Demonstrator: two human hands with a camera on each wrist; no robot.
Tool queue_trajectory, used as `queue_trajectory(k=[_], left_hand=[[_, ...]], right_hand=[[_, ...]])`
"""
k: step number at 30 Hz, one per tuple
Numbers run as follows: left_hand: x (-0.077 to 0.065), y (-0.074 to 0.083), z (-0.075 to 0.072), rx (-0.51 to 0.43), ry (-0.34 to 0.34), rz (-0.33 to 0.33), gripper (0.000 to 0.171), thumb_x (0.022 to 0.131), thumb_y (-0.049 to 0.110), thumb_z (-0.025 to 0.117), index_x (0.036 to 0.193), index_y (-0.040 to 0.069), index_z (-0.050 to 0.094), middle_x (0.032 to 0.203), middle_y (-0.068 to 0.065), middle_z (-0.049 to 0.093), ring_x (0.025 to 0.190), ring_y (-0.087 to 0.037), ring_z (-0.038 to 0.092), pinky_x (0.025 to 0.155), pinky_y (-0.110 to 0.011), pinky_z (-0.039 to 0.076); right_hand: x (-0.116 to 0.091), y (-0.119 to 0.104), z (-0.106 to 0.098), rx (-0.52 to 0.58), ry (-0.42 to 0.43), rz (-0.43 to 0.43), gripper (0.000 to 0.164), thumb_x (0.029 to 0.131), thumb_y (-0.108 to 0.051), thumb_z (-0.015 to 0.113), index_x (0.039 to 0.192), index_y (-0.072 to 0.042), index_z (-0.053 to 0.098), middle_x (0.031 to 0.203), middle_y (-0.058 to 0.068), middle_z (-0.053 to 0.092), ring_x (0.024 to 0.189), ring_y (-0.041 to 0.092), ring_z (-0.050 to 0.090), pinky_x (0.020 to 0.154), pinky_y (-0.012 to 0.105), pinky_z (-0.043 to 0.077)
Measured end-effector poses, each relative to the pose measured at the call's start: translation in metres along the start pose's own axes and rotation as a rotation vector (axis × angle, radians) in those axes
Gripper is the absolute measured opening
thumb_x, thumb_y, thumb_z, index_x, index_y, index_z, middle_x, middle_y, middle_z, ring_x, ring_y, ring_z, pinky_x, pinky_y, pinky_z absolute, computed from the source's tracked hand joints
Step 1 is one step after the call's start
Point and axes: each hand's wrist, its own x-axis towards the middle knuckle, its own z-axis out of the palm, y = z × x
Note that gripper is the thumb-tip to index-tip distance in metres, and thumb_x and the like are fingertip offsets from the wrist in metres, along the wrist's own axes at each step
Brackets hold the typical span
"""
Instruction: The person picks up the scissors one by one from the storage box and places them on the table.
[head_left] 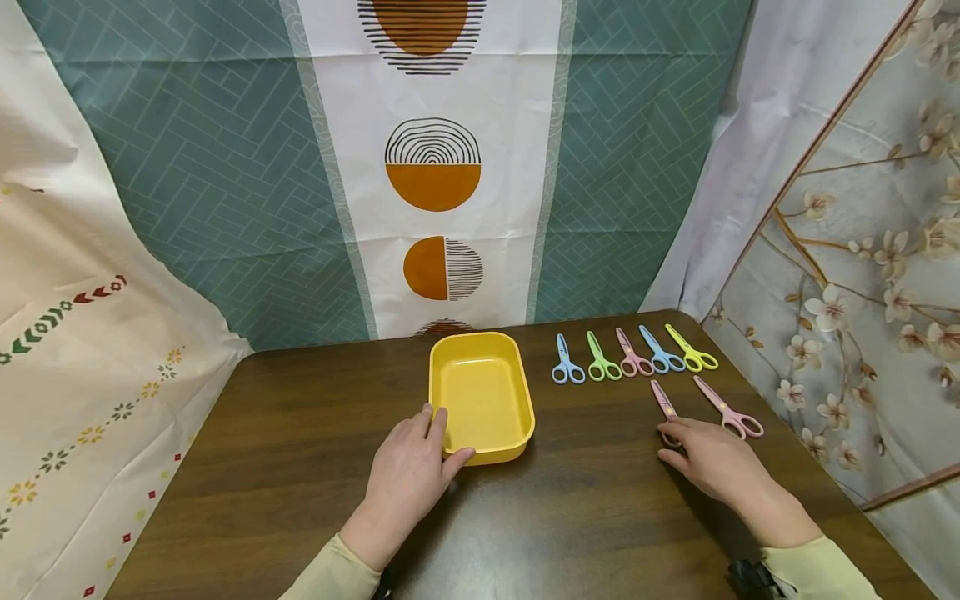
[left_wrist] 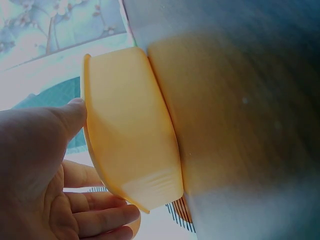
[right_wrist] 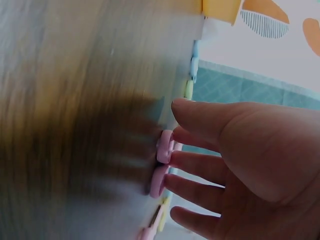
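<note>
A yellow tray (head_left: 480,400) lies at mid-table, its near-left corner by my left hand (head_left: 408,471). That hand's index finger reaches over the left rim and the thumb rests at the near rim; in the left wrist view the hand (left_wrist: 40,170) lies along the outside of the tray wall (left_wrist: 130,120). On the right, my right hand (head_left: 712,462) is over a pair of pink scissors (head_left: 663,398), covering part of its handle. Seen from the right wrist, extended fingertips touch the pink handle loops (right_wrist: 165,147), with the thumb held apart. Another pair of pink scissors (head_left: 727,408) lies just to the right.
Behind the right hand, a row of scissors includes blue scissors (head_left: 567,362), green scissors (head_left: 602,358), pink scissors (head_left: 632,354), more blue scissors (head_left: 660,350) and yellow scissors (head_left: 692,350). Patterned cloths (head_left: 247,167) hang around the dark wooden table (head_left: 300,467).
</note>
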Motion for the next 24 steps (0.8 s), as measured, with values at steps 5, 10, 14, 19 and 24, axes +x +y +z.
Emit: queue_trajectory(k=[5,10,14,19,24], left_hand=[[0.0,0.0,0.0,0.0,-0.003,-0.001,0.075,0.093,0.056,0.086,0.132,-0.007,0.073,0.127,-0.029,0.074,0.108,-0.043,0.075,0.097,-0.051,0.062],[0.0,0.0,0.0,0.0,-0.001,0.0,0.074,0.093,0.056,0.086,0.132,-0.007,0.073,0.127,-0.029,0.074,0.107,-0.043,0.075,0.097,-0.051,0.062],[0.0,0.0,0.0,0.002,0.0,0.003,0.075,0.093,0.056,0.086,0.131,-0.007,0.073,0.127,-0.029,0.074,0.107,-0.043,0.075,0.096,-0.051,0.062],[0.001,-0.001,0.0,-0.002,-0.006,0.001,0.075,0.093,0.056,0.086,0.132,-0.007,0.073,0.127,-0.029,0.074,0.107,-0.043,0.075,0.096,-0.051,0.062],[0.0,-0.001,0.001,-0.007,-0.015,-0.003,0.076,0.093,0.056,0.086,0.132,-0.007,0.072,0.128,-0.029,0.073,0.108,-0.043,0.075,0.097,-0.051,0.062]], right_hand=[[-0.001,0.009,-0.001,0.011,-0.024,0.028,0.039,0.095,-0.026,0.088,0.124,-0.002,0.079,0.128,0.027,0.075,0.115,0.046,0.074,0.095,0.064,0.058],[-0.001,0.017,-0.001,0.019,-0.015,0.03,0.037,0.095,-0.026,0.088,0.123,-0.002,0.079,0.126,0.027,0.076,0.112,0.048,0.075,0.093,0.065,0.058],[-0.001,0.022,-0.001,0.023,-0.004,0.031,0.036,0.095,-0.025,0.088,0.122,-0.002,0.079,0.123,0.025,0.077,0.111,0.047,0.075,0.091,0.065,0.059],[-0.001,0.028,-0.002,0.031,-0.027,0.05,0.035,0.096,-0.023,0.086,0.122,-0.001,0.078,0.123,0.026,0.077,0.114,0.047,0.074,0.092,0.066,0.058],[0.0,0.032,-0.003,0.043,-0.043,0.067,0.034,0.097,-0.023,0.085,0.122,-0.001,0.077,0.123,0.026,0.076,0.115,0.047,0.073,0.093,0.067,0.057]])
